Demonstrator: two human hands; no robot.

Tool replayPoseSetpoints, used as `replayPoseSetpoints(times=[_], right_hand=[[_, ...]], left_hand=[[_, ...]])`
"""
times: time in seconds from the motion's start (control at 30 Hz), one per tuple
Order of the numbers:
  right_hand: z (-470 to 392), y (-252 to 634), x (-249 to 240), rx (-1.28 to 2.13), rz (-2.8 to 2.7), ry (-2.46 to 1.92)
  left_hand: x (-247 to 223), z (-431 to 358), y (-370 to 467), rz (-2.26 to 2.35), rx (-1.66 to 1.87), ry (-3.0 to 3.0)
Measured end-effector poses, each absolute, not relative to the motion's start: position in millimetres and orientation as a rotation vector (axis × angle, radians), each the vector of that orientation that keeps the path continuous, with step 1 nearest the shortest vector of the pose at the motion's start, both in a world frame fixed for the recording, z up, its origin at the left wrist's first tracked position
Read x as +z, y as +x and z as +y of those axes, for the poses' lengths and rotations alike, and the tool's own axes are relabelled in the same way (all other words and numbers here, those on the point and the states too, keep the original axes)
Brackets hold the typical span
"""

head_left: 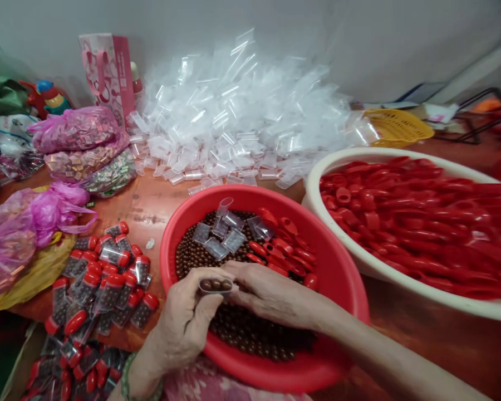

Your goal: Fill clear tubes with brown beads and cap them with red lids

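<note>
My left hand [187, 312] is closed around a small clear plastic case [216, 285], whose open end faces me with brown balls inside. My right hand [269, 292] reaches in from the right, its fingers curled beside that case; what they hold, if anything, is hidden. Both are over a red basin [354, 301] of loose brown balls [254, 340]. On top of the balls, behind my hands, lie several clear cases [234, 240] with dark contents. Red plastic caps [281, 245] are heaped in the basin's right part.
Capped cases [108, 289] are piled left of the basin. Behind it rises a heap of empty clear cases [242, 117]. A white tub [313, 184] full of red plastic pieces [421, 223] stands at right. Pink bags [79, 131] and a yellow basket [398, 125] lie farther back.
</note>
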State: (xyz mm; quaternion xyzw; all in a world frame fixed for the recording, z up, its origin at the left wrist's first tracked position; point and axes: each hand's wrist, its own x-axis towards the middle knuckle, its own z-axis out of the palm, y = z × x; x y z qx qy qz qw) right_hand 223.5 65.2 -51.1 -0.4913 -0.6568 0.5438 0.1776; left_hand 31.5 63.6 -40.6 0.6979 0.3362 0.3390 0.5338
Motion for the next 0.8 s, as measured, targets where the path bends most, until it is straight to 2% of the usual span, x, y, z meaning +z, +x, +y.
replayPoseSetpoints(times=[0.1,0.4,0.57,0.8], right_hand=[[62.7,237.2,-41.7,1.288,-2.098,-1.439],[60.9,299.4,-39.0,0.784,-1.943,-1.955],[58.7,290.3,-50.7,0.684,-2.222,-2.055],[71.8,267.9,-81.2,0.613,-2.318,-2.165]], left_hand=[[-41.8,63.8,29.7,0.811,0.803,1.646],[-39.0,65.7,24.1,0.818,0.817,1.686],[-42.2,69.0,30.3,0.832,0.795,1.681],[-51.4,71.4,37.4,0.862,0.740,1.625]])
